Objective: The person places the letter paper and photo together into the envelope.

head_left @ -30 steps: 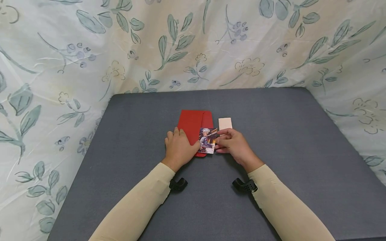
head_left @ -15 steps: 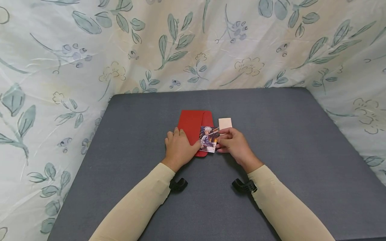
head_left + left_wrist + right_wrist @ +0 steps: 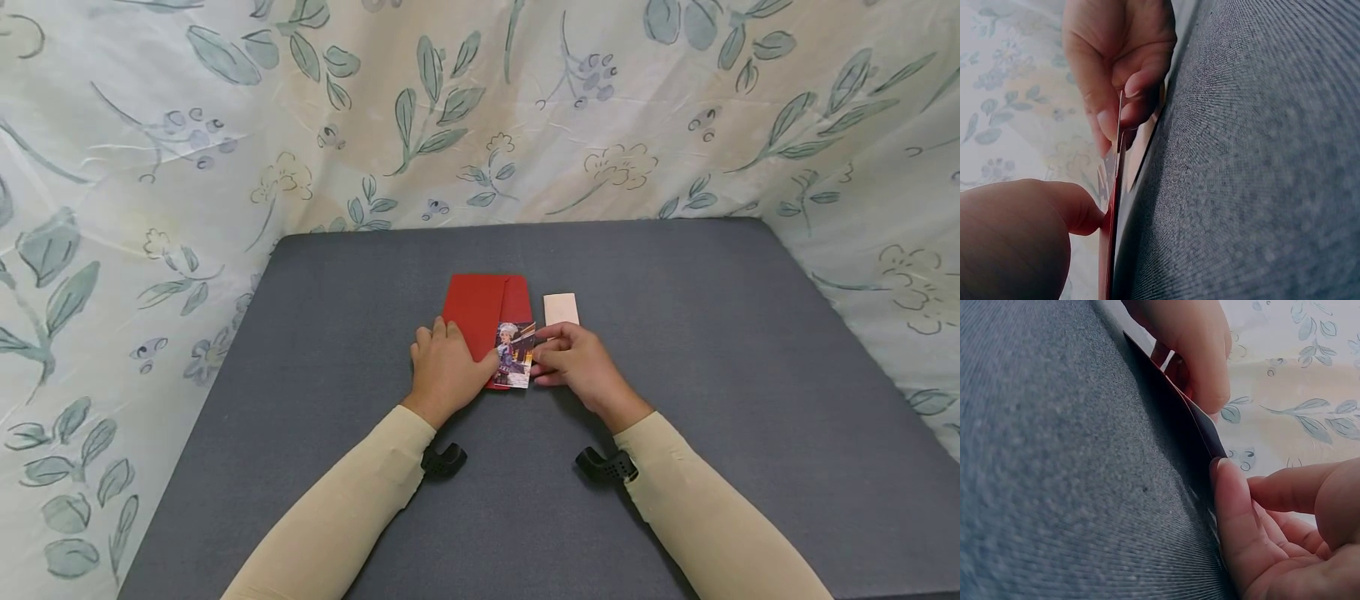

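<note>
In the head view a red paper envelope (image 3: 476, 300) lies near the middle of the table, its flap on the right side. My left hand (image 3: 446, 367) grips it from the left; in the left wrist view the thumb (image 3: 1085, 212) presses on its face. My right hand (image 3: 581, 362) pinches the right edge of a small photo card (image 3: 513, 354), which shows a figure in a white hat. The card overlaps the lower right of the envelope, its left edge close to my left thumb. Seen edge-on in the right wrist view, the card's corner is between my thumb and fingers.
A small pale pink card (image 3: 561, 308) lies just right of the envelope, partly hidden by my right hand. Dark grey cloth covers the table (image 3: 675, 292). A floral curtain (image 3: 450, 125) hangs behind it and at both sides.
Over the last second the photo card has shifted up and right, then back down and left with my right hand. My left hand and the envelope stay in place.
</note>
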Action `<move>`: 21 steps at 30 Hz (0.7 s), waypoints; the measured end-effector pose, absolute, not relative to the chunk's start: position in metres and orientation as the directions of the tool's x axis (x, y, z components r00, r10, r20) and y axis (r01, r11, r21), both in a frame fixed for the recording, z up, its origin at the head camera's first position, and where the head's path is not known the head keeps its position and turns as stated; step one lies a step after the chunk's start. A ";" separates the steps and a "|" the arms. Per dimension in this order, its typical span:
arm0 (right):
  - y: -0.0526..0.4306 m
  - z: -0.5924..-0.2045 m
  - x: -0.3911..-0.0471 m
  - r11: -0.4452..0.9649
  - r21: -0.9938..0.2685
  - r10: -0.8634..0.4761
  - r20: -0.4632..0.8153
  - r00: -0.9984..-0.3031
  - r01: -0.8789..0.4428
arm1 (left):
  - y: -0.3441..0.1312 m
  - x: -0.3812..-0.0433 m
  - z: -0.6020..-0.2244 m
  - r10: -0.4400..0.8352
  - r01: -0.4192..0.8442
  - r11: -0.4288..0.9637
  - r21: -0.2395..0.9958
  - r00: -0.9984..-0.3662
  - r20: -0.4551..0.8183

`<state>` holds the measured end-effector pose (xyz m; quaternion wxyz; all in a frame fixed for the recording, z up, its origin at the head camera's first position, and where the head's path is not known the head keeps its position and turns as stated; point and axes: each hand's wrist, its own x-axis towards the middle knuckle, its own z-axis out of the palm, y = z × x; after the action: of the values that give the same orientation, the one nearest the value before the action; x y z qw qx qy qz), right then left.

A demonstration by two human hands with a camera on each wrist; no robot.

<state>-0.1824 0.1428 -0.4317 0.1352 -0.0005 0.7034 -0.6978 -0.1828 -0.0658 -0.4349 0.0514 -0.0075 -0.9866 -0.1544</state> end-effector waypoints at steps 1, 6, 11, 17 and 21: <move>0.143 -0.432 -0.182 0.024 -0.982 -0.191 -0.190 -0.963 0.189 | -0.066 -0.183 -0.435 0.000 0.032 0.952 0.304 -0.994 0.106; 0.141 -0.433 -0.182 0.011 -0.981 -0.195 -0.193 -0.962 0.195 | -0.066 -0.182 -0.436 0.004 0.040 0.952 0.305 -0.993 0.118; 0.138 -0.434 -0.180 0.003 -0.980 -0.203 -0.195 -0.960 0.199 | -0.065 -0.181 -0.436 0.006 0.046 0.949 0.312 -0.992 0.126; 0.136 -0.434 -0.178 -0.005 -0.981 -0.207 -0.191 -0.959 0.196 | -0.065 -0.180 -0.436 0.001 0.039 0.950 0.309 -0.992 0.123; 0.135 -0.435 -0.178 -0.008 -0.982 -0.209 -0.182 -0.961 0.188 | -0.064 -0.180 -0.436 -0.001 0.034 0.952 0.303 -0.993 0.117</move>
<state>-0.1780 0.1347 -0.4350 0.1400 -0.0077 0.6903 -0.7098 -0.1800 -0.0641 -0.4356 0.0581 -0.0084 -0.9863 -0.1540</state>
